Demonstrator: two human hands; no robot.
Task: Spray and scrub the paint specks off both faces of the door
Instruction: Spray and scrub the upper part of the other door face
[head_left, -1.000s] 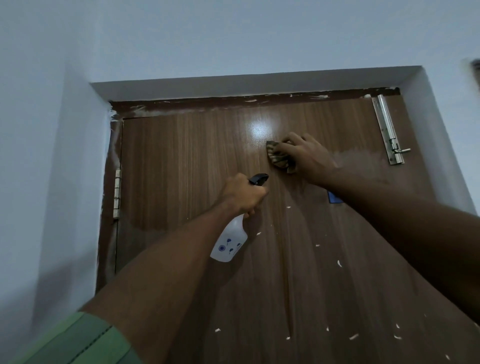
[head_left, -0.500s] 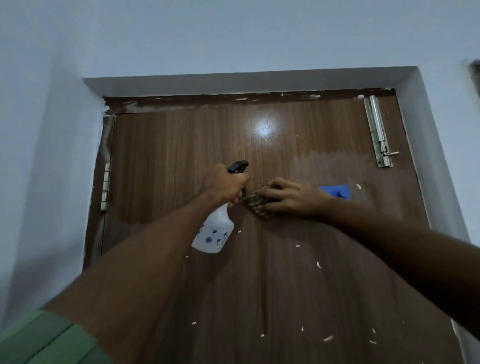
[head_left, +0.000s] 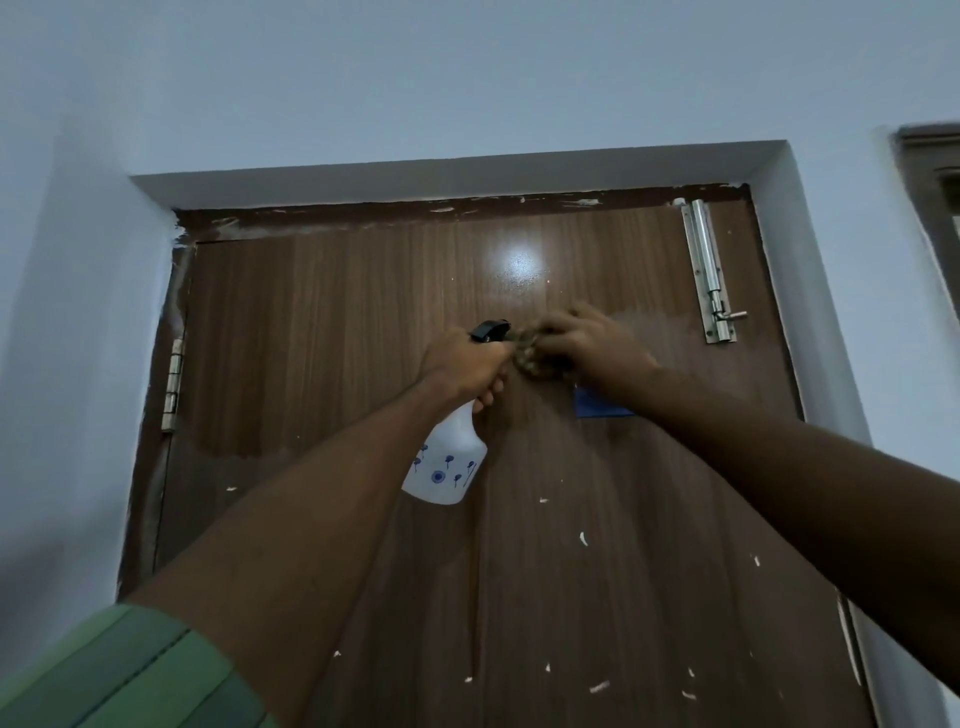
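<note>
Centre of frame: left hand (head_left: 464, 366) grips the spray bottle (head_left: 448, 462); right hand (head_left: 587, 345) presses a crumpled scrub pad (head_left: 531, 356) against the door (head_left: 322, 322). Judged best practice: wet the pad, then scrub downward toward the remaining paint specks (head_left: 583, 539).

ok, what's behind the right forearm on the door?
A blue patch on the door shows partly below the right hand; the forearm covers its right end, so its full extent and nature stay hidden.
</note>
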